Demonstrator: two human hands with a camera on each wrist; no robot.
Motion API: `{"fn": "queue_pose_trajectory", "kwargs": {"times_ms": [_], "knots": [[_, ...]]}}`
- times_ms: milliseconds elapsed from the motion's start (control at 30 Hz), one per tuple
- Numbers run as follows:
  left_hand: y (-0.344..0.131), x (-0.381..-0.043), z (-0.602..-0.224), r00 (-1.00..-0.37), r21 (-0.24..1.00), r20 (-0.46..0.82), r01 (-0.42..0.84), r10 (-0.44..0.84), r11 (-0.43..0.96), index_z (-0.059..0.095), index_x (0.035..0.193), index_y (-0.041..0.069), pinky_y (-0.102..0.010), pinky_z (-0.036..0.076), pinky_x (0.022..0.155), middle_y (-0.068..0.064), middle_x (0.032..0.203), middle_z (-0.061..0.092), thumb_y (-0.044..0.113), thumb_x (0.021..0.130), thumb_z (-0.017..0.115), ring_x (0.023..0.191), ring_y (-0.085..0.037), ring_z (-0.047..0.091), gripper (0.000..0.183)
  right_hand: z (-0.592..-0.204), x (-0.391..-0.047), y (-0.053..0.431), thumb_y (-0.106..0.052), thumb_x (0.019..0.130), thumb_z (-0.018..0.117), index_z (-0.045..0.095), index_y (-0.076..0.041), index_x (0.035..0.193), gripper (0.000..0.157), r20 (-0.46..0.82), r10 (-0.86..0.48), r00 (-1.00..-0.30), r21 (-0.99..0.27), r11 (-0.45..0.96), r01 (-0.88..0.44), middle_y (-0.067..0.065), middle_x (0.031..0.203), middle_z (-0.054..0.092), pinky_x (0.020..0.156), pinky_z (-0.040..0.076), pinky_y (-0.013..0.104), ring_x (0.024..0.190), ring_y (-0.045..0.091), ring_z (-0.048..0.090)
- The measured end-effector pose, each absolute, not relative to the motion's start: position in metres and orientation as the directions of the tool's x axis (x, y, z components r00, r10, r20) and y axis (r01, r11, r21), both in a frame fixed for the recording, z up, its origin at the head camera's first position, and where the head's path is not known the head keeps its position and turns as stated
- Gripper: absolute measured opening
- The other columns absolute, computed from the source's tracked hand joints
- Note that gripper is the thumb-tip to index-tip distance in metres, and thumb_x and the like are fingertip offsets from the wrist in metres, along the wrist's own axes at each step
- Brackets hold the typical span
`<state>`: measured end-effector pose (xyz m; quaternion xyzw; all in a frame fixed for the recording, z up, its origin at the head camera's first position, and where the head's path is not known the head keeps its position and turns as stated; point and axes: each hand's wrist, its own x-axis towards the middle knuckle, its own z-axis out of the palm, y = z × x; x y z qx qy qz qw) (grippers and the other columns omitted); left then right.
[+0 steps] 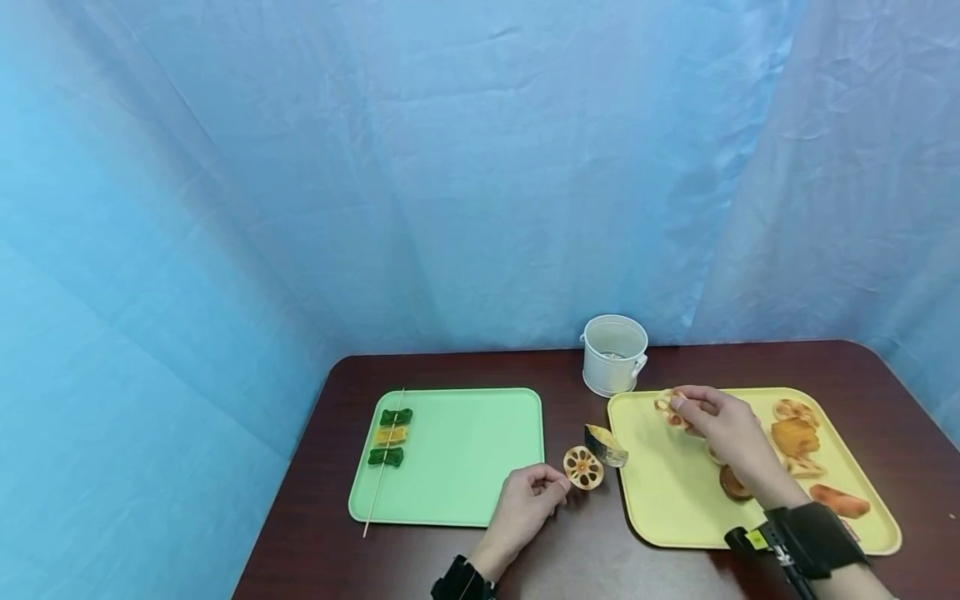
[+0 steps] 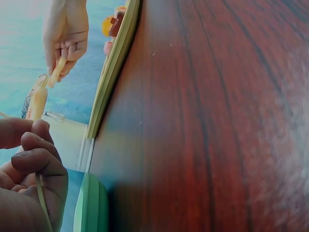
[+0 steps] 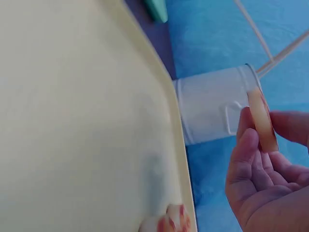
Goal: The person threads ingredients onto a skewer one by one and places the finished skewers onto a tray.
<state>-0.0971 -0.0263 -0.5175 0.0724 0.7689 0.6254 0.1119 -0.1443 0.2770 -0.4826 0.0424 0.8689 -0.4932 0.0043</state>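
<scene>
My left hand [image 1: 527, 504] holds a thin wooden skewer [image 2: 40, 193], which runs through its curled fingers in the left wrist view. Just past those fingertips are a round lotus root slice [image 1: 583, 468] and a dark-rimmed yellow wedge [image 1: 606, 446] resembling pumpkin, one behind the other in line with the stick. Over the far left corner of the yellow tray [image 1: 660, 508], my right hand [image 1: 731, 429] pinches another lotus root slice [image 3: 263, 121] between thumb and fingers. In the left wrist view this slice is close to the wedge; the skewer's tip is hidden there.
On the green tray [image 1: 480, 450] lies a loaded skewer with green pieces [image 1: 386, 457] and a yellow piece [image 1: 391, 436]. A white bucket [image 1: 615, 354] stands behind the yellow tray. That tray holds several food pieces, including a brown round one [image 1: 733, 485] and an orange one [image 1: 840, 502].
</scene>
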Motion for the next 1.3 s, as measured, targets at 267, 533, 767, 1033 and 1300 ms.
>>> {"fn": "queue_pose_trajectory", "kwargs": {"times_ms": [267, 533, 767, 1033, 1300], "knots": [[-0.027, -0.098, -0.515, -0.964, 0.974, -0.081, -0.022, 0.255, 0.226, 0.071, 0.087, -0.001, -0.017, 0.037, 0.045, -0.013, 0.069, 0.065, 0.015, 0.089, 0.064, 0.051, -0.013, 0.049, 0.018, -0.475, -0.148, 0.272, -0.053, 0.093, 0.051, 0.044, 0.002, 0.142, 0.074, -0.163, 0.089, -0.983, -0.923, 0.338, 0.184, 0.019, 0.129, 0.053, 0.082, 0.053, 0.030, 0.091, 0.002, 0.061], [-0.028, -0.097, -0.515, -0.961, 0.972, -0.087, -0.024, 0.264, 0.232, 0.071, 0.086, 0.001, -0.018, 0.038, 0.045, -0.003, 0.066, 0.063, 0.019, 0.089, 0.065, 0.051, -0.011, 0.050, 0.020, -0.472, -0.149, 0.266, -0.051, 0.093, 0.053, 0.041, 0.003, 0.144, 0.075, -0.172, 0.075, -0.982, -0.940, 0.284, 0.187, 0.018, 0.132, 0.050, 0.082, 0.052, 0.025, 0.091, -0.004, 0.060], [-0.029, -0.095, -0.518, -0.961, 0.974, -0.084, -0.023, 0.263, 0.226, 0.071, 0.085, 0.000, -0.017, 0.036, 0.045, -0.012, 0.068, 0.064, 0.020, 0.089, 0.065, 0.050, -0.008, 0.048, 0.021, -0.471, -0.148, 0.262, -0.050, 0.092, 0.055, 0.039, 0.005, 0.144, 0.077, -0.171, 0.062, -0.983, -0.951, 0.251, 0.181, 0.015, 0.128, 0.054, 0.083, 0.052, 0.026, 0.092, -0.003, 0.060], [-0.030, -0.095, -0.519, -0.961, 0.976, -0.086, -0.028, 0.264, 0.218, 0.071, 0.085, 0.000, -0.017, 0.036, 0.045, -0.015, 0.069, 0.065, 0.020, 0.089, 0.065, 0.050, -0.009, 0.048, 0.021, -0.474, -0.148, 0.259, -0.048, 0.091, 0.058, 0.043, 0.004, 0.141, 0.073, -0.170, 0.044, -0.984, -0.962, 0.207, 0.176, 0.001, 0.118, 0.058, 0.085, 0.052, 0.030, 0.095, 0.000, 0.061], [-0.029, -0.096, -0.521, -0.959, 0.978, -0.088, -0.032, 0.269, 0.206, 0.070, 0.086, -0.002, -0.017, 0.037, 0.045, -0.014, 0.070, 0.065, 0.018, 0.089, 0.065, 0.050, -0.007, 0.048, 0.021, -0.473, -0.145, 0.254, -0.041, 0.091, 0.062, 0.046, 0.005, 0.135, 0.066, -0.143, 0.005, -0.990, -0.980, 0.139, 0.143, -0.003, 0.110, 0.066, 0.085, 0.052, 0.032, 0.096, 0.006, 0.064]]}}
